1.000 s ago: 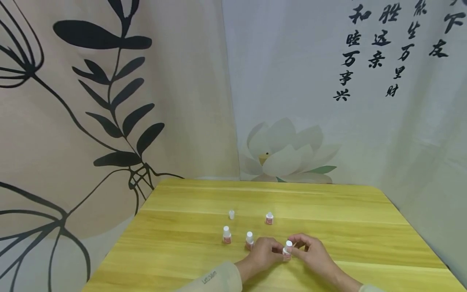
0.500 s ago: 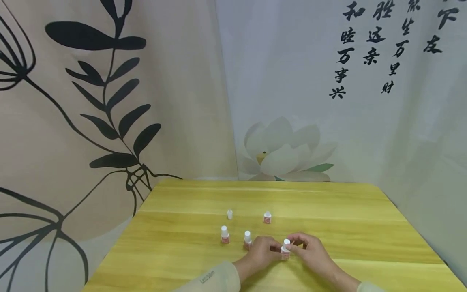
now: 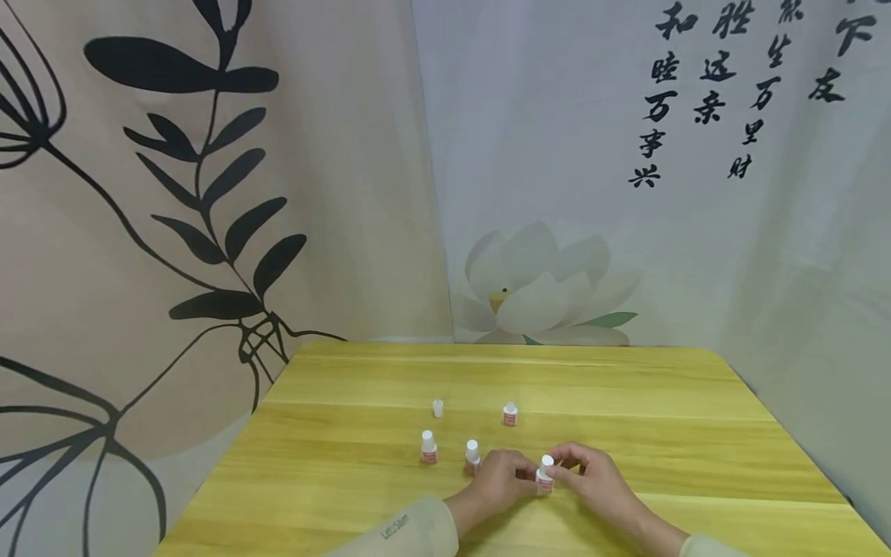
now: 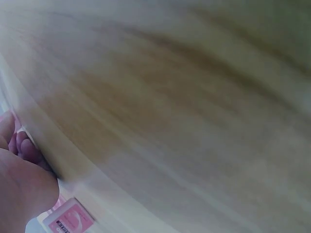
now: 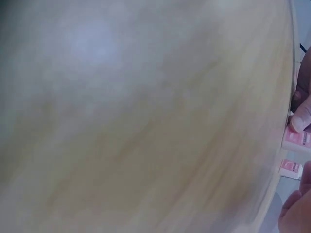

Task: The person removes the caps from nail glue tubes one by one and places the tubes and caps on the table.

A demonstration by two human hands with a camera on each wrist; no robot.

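In the head view my left hand (image 3: 500, 477) pinches the body of a small white dropper bottle (image 3: 545, 483) with a pink label. The fingers of my right hand (image 3: 592, 478) pinch the white cap at its top. This bottle stands upright, low at the table. Close beside the left hand is a second capped bottle (image 3: 472, 456), its lower part partly hidden. Farther left stands another capped bottle (image 3: 428, 449). A bottle with a shorter, narrower top (image 3: 510, 415) is behind them. The left wrist view catches a pink label (image 4: 73, 221) below the hand.
A small whitish cap-like piece (image 3: 438, 408) lies toward the back of the wood-grain table (image 3: 348, 464). Behind the table's far edge hangs a printed curtain (image 3: 362, 193) with plants, a lotus and characters.
The head view has shifted slightly, so everything sits a little farther left than a second ago. Both hands stay on the same bottle, with barely visible finger movement.
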